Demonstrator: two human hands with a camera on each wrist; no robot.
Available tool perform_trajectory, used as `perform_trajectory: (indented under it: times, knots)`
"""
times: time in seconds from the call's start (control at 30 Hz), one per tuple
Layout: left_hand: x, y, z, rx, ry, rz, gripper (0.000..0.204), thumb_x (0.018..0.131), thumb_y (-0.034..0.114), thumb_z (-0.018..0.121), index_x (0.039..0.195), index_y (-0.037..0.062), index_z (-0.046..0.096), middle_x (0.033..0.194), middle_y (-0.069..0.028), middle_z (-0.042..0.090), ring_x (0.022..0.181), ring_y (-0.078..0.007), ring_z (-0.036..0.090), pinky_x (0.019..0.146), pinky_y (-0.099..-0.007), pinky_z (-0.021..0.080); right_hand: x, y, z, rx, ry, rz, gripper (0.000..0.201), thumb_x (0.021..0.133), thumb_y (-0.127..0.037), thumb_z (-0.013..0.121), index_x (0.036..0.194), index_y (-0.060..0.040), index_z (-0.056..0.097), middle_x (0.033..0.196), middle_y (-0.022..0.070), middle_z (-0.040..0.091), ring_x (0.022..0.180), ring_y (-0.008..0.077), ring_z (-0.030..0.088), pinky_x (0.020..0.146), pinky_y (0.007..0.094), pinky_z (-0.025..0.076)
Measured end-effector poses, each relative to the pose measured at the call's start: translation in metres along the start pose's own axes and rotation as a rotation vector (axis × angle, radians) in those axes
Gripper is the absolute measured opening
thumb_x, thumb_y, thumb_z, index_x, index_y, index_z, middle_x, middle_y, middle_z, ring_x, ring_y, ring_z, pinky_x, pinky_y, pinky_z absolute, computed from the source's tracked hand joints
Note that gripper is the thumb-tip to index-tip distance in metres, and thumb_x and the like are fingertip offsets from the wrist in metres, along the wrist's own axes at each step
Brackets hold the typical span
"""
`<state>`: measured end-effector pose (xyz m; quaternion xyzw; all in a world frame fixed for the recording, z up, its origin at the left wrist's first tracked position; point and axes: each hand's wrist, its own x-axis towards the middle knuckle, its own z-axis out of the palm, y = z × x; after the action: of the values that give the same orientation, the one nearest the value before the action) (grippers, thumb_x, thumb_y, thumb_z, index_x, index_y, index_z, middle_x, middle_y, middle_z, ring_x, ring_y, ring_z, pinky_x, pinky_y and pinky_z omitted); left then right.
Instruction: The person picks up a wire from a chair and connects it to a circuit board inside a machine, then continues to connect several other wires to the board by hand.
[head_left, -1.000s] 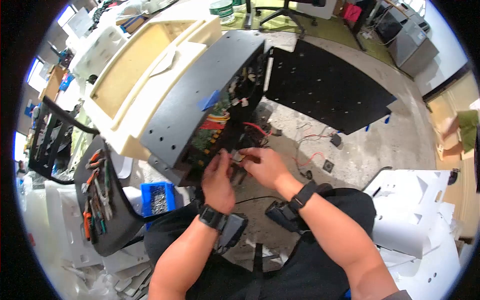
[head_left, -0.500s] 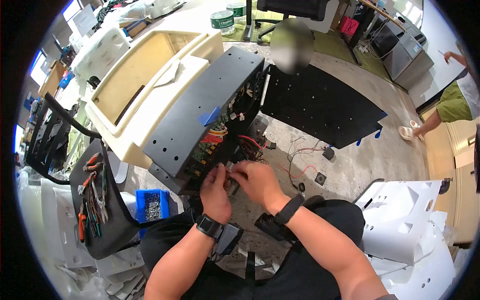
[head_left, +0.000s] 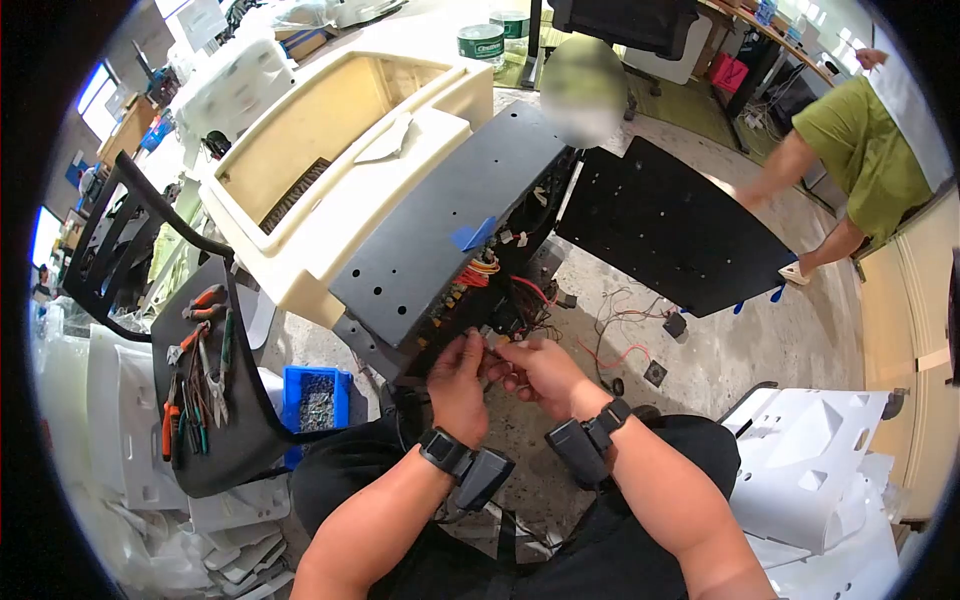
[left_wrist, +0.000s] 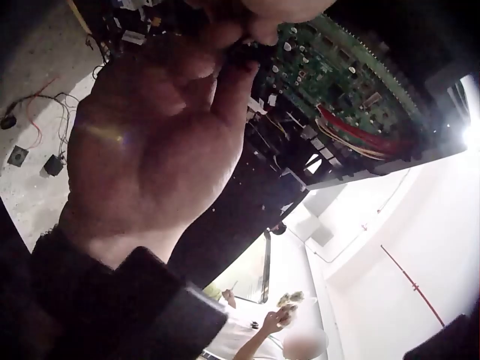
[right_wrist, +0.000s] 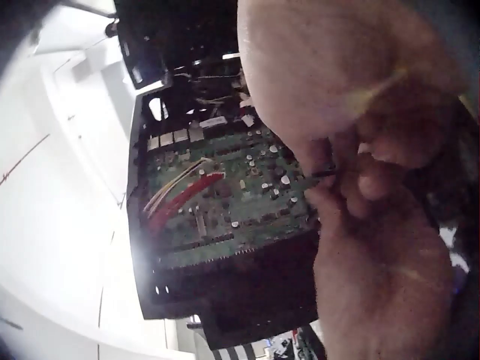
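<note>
Fingertips of both hands meet at the open side of a grey metal housing (head_left: 440, 225). Thumb and fingers of my left hand (head_left: 460, 385) pinch a small dark piece (right_wrist: 324, 174), mostly hidden by the fingers. My right hand (head_left: 550, 375) comes from the other side, its curled fingers and thumb at the same piece; its kind cannot be told. Just behind the fingertips lies a green circuit board (right_wrist: 255, 191) with red and yellow wires (head_left: 483, 272) running across it. Blue tape (head_left: 473, 234) sticks to the housing's edge.
A cream shell (head_left: 290, 285) adjoins the housing; a black panel (head_left: 670, 230) stands out rightward. Loose cables (head_left: 620, 315) lie on the floor. Pliers (head_left: 212, 375) rest on a chair at left, beside a blue bin (head_left: 345, 400) of screws. A person (head_left: 860, 160) stands at right.
The head view has swung, so the housing sits farther right in it. Both hands stay together at the housing, the right fingers slightly shifted. A person has walked in from the right.
</note>
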<state>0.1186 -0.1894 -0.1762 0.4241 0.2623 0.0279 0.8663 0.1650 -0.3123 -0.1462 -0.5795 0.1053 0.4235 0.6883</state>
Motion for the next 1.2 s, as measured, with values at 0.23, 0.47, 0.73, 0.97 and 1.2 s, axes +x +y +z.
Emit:
perform_trajectory:
  times: [0.23,0.47,0.73,0.97,1.2]
  knots:
    - [-0.002,0.002,0.004,0.02,0.082,-0.03,0.023,0.086,0.023,0.061,0.099,0.0036,0.059,0.088,-0.0002,0.057,0.076,-0.0078,0.049,0.068,-0.024,0.039,0.001,0.011,0.008,-0.736,0.259,-0.592,0.022,0.081,-0.024,0.064,0.08,-0.0018,0.065,0.07,0.0071,0.061,0.063,0.014,0.057,0.054,0.0287,0.044]
    - [-0.001,0.0,0.004,0.01,0.071,0.022,0.024,0.086,0.021,0.062,0.101,0.0031,0.06,0.089,-0.0006,0.059,0.078,-0.0076,0.049,0.07,-0.0231,0.038,0.001,0.014,0.002,-0.888,0.374,-0.797,0.028,0.08,-0.029,0.064,0.082,-0.0008,0.065,0.072,0.0083,0.063,0.064,0.0148,0.058,0.056,0.0291,0.045]
    - [-0.002,0.0,0.005,0.082,0.103,0.039,0.025,0.086,0.023,0.061,0.1,0.0025,0.061,0.091,-0.0011,0.06,0.08,-0.0083,0.049,0.074,-0.0246,0.038,0.005,0.012,-0.005,-0.373,0.176,-0.274,0.033,0.087,-0.037,0.055,0.086,-0.0046,0.062,0.078,0.0027,0.063,0.065,0.0094,0.054,0.054,0.0241,0.041]
    - [-0.001,0.0,0.003,0.01,0.048,0.01,0.023,0.087,0.022,0.06,0.1,0.0041,0.06,0.089,-0.0012,0.06,0.077,-0.0084,0.05,0.07,-0.0232,0.039,-0.01,0.0,0.002,0.094,0.127,-0.043,0.041,0.091,-0.043,0.046,0.091,-0.0046,0.06,0.081,0.0039,0.064,0.062,0.0095,0.051,0.048,0.0228,0.037]
    - [-0.009,0.01,0.015,0.001,0.045,-0.01,0.018,0.089,0.025,0.057,0.092,0.007,0.056,0.085,0.0002,0.056,0.073,-0.0103,0.05,0.067,-0.0249,0.039,0.004,0.016,-0.002,0.211,-0.129,-0.004,0.03,0.089,-0.034,0.053,0.092,-0.0053,0.062,0.079,0.0008,0.063,0.06,0.0076,0.051,0.05,0.022,0.038]
